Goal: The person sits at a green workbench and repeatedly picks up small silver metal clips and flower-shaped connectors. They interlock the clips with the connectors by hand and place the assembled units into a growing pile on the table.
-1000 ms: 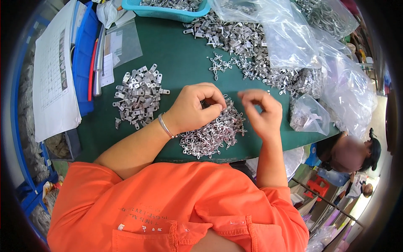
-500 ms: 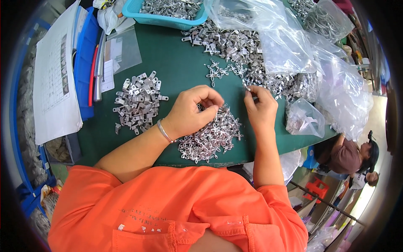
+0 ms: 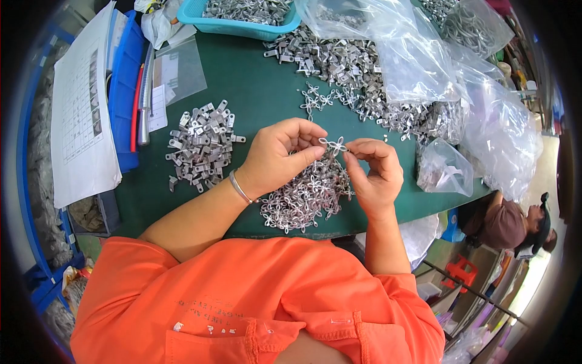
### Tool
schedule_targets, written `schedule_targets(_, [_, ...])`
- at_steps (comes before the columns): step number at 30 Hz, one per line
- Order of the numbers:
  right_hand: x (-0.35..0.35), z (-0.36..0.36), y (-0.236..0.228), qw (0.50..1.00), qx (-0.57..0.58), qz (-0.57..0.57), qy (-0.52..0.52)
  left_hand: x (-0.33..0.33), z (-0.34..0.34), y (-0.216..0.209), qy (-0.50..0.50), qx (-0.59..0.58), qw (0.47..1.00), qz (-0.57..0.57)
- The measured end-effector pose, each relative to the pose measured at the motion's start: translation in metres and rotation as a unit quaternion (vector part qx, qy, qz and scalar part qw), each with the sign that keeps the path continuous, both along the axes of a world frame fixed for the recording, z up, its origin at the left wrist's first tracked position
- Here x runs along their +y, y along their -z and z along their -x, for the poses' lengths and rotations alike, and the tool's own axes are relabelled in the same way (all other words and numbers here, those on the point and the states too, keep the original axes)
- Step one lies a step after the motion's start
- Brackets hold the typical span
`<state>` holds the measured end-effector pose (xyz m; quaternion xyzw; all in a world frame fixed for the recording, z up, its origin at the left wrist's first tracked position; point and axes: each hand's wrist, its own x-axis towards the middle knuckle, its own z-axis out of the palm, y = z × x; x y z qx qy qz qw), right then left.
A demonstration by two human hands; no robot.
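Observation:
Between my two hands is a silver flower-shaped metal link (image 3: 334, 145) with open loop petals. My left hand (image 3: 284, 151) pinches its left tip between thumb and forefinger. At the opposite tip, the fingers of my right hand (image 3: 377, 172) are closed on it. Below my hands lies a heap of similar flower-shaped links (image 3: 301, 203), partly covered by my left hand. Beyond them, a short row of joined flower links (image 3: 316, 99) rests on the green tabletop (image 3: 242, 73), touching a pile of small bent metal clips (image 3: 339, 64).
Left of my hands sits a heap of metal tabs with holes (image 3: 203, 145). A turquoise basket (image 3: 242, 25) of metal parts stands at the back. Clear plastic bags (image 3: 418, 67) cover the right side. A blue tray (image 3: 123, 91) and paper sheet (image 3: 82, 115) border the left. Another person (image 3: 503, 224) is at right.
My right hand has come back from beside the far row of links toward my left hand. The flower link is now stretched between both hands.

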<state>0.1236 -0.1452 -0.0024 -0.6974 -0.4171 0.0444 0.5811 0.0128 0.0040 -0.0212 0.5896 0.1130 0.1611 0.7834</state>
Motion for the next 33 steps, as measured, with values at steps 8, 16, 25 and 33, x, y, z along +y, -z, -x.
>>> schedule_targets(8, [-0.008, -0.002, 0.0, 0.999, -0.035, -0.004, -0.027, 0.003, 0.002, 0.002, 0.03, -0.017, 0.999, 0.012])
schedule_targets(16, [-0.005, -0.043, 0.012, 0.96, -0.042, 0.221, 0.168, 0.001, 0.002, -0.005, 0.034, -0.018, 0.987, -0.158])
schedule_targets(25, [-0.003, -0.055, 0.023, 0.948, -0.064, 0.253, 0.18, 0.009, -0.001, 0.002, 0.039, -0.062, 0.968, -0.238])
schedule_targets(33, [-0.018, -0.042, 0.014, 0.953, 0.129, 0.209, 0.176, 0.007, -0.001, 0.005, 0.033, -0.069, 0.965, -0.249])
